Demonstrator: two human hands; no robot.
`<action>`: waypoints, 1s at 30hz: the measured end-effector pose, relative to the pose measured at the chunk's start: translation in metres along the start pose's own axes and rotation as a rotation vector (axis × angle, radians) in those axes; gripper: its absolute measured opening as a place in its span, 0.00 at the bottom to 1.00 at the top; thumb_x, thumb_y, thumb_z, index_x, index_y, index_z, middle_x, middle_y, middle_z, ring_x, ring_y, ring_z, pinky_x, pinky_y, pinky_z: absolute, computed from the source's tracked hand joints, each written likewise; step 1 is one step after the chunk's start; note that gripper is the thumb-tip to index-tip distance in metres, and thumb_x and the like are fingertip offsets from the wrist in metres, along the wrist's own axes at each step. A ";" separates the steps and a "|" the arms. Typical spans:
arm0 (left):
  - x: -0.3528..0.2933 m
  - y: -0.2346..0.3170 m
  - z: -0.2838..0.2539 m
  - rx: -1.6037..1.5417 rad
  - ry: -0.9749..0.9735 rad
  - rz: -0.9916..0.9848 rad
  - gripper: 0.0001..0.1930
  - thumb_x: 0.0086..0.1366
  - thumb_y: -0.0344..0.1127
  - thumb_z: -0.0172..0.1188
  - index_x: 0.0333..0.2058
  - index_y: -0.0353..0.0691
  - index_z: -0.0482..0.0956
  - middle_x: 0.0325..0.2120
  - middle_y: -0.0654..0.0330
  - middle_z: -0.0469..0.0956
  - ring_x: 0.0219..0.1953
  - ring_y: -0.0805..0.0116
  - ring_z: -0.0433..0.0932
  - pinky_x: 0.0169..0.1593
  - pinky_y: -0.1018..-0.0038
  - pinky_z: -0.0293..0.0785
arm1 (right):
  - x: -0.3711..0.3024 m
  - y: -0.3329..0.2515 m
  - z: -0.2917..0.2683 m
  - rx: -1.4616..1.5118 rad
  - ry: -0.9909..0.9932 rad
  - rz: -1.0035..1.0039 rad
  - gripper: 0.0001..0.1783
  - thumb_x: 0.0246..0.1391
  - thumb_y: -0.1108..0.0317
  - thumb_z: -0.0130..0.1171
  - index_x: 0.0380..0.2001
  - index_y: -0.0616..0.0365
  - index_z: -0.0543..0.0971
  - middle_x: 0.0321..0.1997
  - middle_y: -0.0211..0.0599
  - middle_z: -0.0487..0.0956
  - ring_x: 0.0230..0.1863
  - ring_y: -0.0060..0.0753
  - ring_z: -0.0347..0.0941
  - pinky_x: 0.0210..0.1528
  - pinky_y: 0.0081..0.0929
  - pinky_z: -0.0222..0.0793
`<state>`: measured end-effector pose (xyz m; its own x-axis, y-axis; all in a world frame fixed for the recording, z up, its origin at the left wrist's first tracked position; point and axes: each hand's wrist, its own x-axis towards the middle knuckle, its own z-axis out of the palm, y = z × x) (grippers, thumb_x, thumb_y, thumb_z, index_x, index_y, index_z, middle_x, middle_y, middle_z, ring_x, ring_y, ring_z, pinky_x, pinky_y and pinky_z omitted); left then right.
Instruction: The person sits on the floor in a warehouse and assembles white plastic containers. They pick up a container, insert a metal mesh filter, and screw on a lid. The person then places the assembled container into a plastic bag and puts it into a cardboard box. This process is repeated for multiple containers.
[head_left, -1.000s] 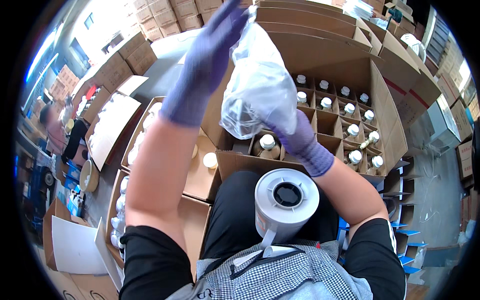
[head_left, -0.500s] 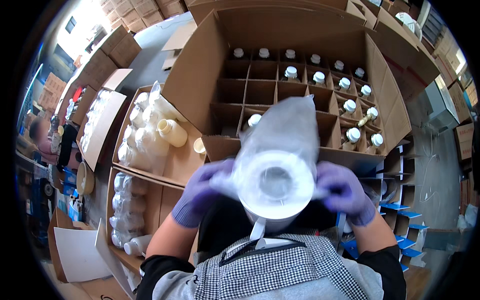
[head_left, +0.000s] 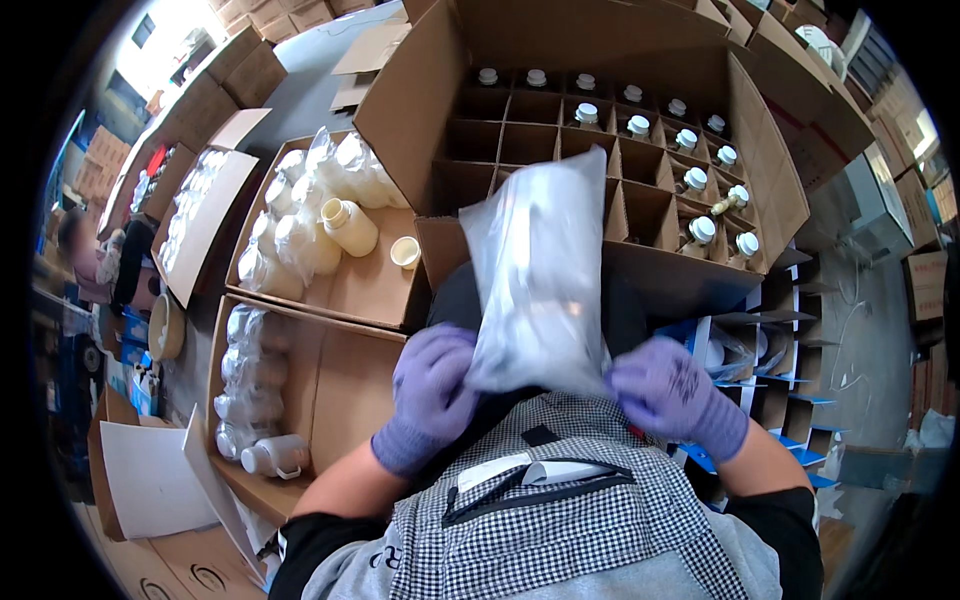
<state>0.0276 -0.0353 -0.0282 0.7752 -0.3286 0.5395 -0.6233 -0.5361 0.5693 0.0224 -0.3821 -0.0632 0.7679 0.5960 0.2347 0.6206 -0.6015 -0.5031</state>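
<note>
A cloudy plastic bag [head_left: 540, 280] hangs in front of me with a white container inside, its outline blurred by the film. The bag's two near corners are in my gloved hands. My left hand [head_left: 432, 395], in a purple knit glove, pinches the near left corner. Gripping the near right corner is my right hand [head_left: 662, 385], gloved the same way. Beyond the bag stands a large open carton [head_left: 620, 245] with cardboard dividers. Several clear bottles with white caps [head_left: 702, 229] stand in its cells, mostly along the far and right sides; the bag hides part of it.
On the left, one box [head_left: 300, 315] holds bagged cream bottles [head_left: 292, 240], an uncapped cream bottle [head_left: 350, 228] and a small cup [head_left: 405, 252]. A nearer box [head_left: 345, 400] holds wrapped containers [head_left: 250, 375]. Blue-edged cardboard dividers [head_left: 790, 375] stand at right. A person [head_left: 90, 255] is far left.
The bag has been pulled down over the white container, which showed its round open end and handle before. Both hands have moved closer to me with the bag's edge.
</note>
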 end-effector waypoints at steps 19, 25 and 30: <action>-0.070 -0.043 -0.076 0.116 -0.166 0.152 0.13 0.68 0.32 0.58 0.45 0.28 0.81 0.42 0.49 0.84 0.48 0.54 0.81 0.59 0.57 0.75 | 0.080 -0.041 -0.018 -0.389 0.245 -0.177 0.13 0.49 0.61 0.60 0.39 0.49 0.84 0.40 0.39 0.82 0.39 0.45 0.82 0.42 0.43 0.78; -0.021 -0.005 -0.046 0.002 -0.022 -0.193 0.14 0.72 0.25 0.49 0.48 0.24 0.80 0.45 0.47 0.82 0.47 0.56 0.81 0.55 0.69 0.75 | -0.139 -0.080 -0.139 0.709 0.918 0.548 0.19 0.51 0.69 0.63 0.49 0.58 0.81 0.43 0.41 0.81 0.43 0.37 0.79 0.48 0.36 0.77; 0.002 -0.012 0.001 -0.196 -0.125 -0.160 0.13 0.72 0.26 0.52 0.48 0.27 0.81 0.43 0.51 0.83 0.47 0.61 0.81 0.56 0.69 0.74 | -0.278 -0.109 -0.225 -0.052 0.996 1.195 0.21 0.62 0.64 0.55 0.56 0.62 0.78 0.46 0.40 0.82 0.42 0.29 0.79 0.46 0.26 0.76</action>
<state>0.0366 -0.0302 -0.0344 0.8646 -0.3515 0.3590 -0.4901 -0.4327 0.7567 -0.2230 -0.6014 0.1132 0.5805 -0.7938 0.1814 -0.4179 -0.4817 -0.7703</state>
